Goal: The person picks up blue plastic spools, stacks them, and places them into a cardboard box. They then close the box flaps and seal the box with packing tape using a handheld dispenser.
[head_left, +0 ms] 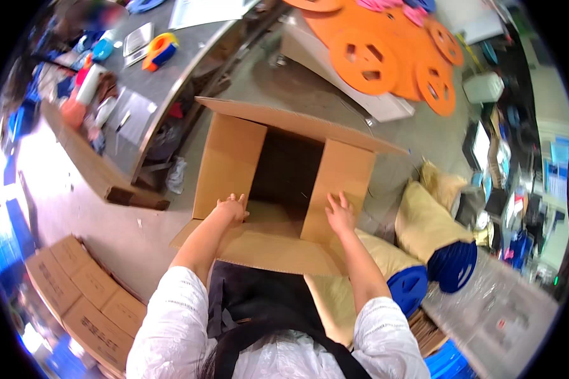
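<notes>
A large brown cardboard box [272, 249] stands in front of me with its top open and its inside dark. Its two side flaps lie partly folded inward, while the far flap and the near flap stick outward. On the left side flap [229, 158], close to its near inner corner, rests my left hand [232, 208], fingers slightly apart and bent. My right hand [340, 213] touches the right side flap [339, 174] with its fingers spread. Neither hand shows a loose thing in it.
Flat brown cartons [88, 297] are stacked at lower left. A dark worktable [164, 69] holds an orange and blue tape dispenser [160, 52]. Orange slotted discs [363, 60] lie beyond the box. Tan wrapped rolls with blue ends [433, 221] lie to the right.
</notes>
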Motion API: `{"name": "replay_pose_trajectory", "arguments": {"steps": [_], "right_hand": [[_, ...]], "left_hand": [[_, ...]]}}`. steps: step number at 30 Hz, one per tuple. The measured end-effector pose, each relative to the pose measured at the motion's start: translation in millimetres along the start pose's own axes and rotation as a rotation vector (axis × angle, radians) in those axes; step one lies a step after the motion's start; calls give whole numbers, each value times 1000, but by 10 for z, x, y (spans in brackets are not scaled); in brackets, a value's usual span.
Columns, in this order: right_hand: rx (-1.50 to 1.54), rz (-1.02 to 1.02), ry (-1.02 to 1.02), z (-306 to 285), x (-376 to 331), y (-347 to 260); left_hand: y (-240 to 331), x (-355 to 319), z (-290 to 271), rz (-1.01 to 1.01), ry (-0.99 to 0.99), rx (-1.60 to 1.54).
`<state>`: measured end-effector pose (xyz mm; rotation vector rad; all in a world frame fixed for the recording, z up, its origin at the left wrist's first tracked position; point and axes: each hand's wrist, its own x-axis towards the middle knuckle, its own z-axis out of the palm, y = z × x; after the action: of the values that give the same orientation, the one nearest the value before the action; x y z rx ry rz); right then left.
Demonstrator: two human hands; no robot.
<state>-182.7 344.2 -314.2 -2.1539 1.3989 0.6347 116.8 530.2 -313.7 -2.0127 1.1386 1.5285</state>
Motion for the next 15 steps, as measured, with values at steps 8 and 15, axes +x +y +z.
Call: {"name": "replay_pose_trajectory", "arguments": {"steps": [8,15], "right_hand": [[-159,-191,131,-2,-54,311],[247,-275,-98,-362,221,675]], "left_hand": [[-1033,-2008,224,15,812,-261],[-812,-1053,63,-1,1168,-602]]}}
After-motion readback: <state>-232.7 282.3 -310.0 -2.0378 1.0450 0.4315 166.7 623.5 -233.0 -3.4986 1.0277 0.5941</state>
